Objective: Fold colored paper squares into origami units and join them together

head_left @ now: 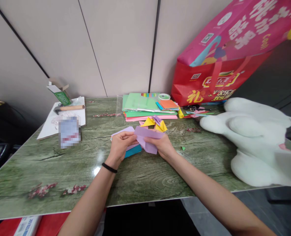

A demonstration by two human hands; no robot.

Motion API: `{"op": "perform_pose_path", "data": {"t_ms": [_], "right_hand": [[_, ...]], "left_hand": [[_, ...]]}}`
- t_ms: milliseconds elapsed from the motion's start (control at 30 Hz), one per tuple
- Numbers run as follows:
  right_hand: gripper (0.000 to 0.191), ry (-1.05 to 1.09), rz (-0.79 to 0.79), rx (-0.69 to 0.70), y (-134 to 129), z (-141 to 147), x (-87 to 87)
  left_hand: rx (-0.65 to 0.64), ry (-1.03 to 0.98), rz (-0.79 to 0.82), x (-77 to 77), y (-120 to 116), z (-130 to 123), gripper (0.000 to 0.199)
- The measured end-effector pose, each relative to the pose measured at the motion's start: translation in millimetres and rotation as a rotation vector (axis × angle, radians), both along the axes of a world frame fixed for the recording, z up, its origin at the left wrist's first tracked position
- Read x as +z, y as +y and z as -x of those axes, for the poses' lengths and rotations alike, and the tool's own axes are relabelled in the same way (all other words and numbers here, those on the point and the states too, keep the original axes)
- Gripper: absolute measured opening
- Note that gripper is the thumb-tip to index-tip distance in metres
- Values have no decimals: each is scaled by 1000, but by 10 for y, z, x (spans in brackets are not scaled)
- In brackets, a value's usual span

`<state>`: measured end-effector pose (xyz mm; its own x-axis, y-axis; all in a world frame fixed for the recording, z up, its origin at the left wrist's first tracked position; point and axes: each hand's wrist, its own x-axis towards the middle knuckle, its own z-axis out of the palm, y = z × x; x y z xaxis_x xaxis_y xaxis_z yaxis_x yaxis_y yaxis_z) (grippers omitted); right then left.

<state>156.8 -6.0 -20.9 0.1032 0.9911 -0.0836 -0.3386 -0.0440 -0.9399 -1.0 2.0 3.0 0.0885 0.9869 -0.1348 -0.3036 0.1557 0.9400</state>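
Note:
A creased sheet of purple paper [149, 149] is held up between both hands above the table. My left hand [121, 144] pinches its left edge between thumb and fingers. On the other side my right hand [160, 144] grips the sheet, thumb on its near face and fingers behind. Blue paper [133, 151] and lighter purple sheets lie on the table under and behind my left hand. Just beyond the held sheet are folded yellow [162, 126] and purple pieces of paper.
Stacked coloured paper [140, 102] lies at the back. Red and pink bags [209, 82] stand at the back right, with a large white plush toy [256, 137] before them. A hammer [71, 108], green box [62, 96] and white board are at left. A green scrap [183, 148] lies right.

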Motion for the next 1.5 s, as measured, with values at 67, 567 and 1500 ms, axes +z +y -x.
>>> {"op": "perform_pose_path", "data": {"t_ms": [67,567,1500], "right_hand": [[42,13,-6,-12,7,-4,-12],[42,49,-13,3,-2,-19,-7],[36,64,-23,-56,-7,0,5]], "left_hand": [[-47,-5,13,4,-1,-4,34],[-298,186,22,-45,-80,-104,35],[-437,211,103,-33,-144,-159,46]]}}
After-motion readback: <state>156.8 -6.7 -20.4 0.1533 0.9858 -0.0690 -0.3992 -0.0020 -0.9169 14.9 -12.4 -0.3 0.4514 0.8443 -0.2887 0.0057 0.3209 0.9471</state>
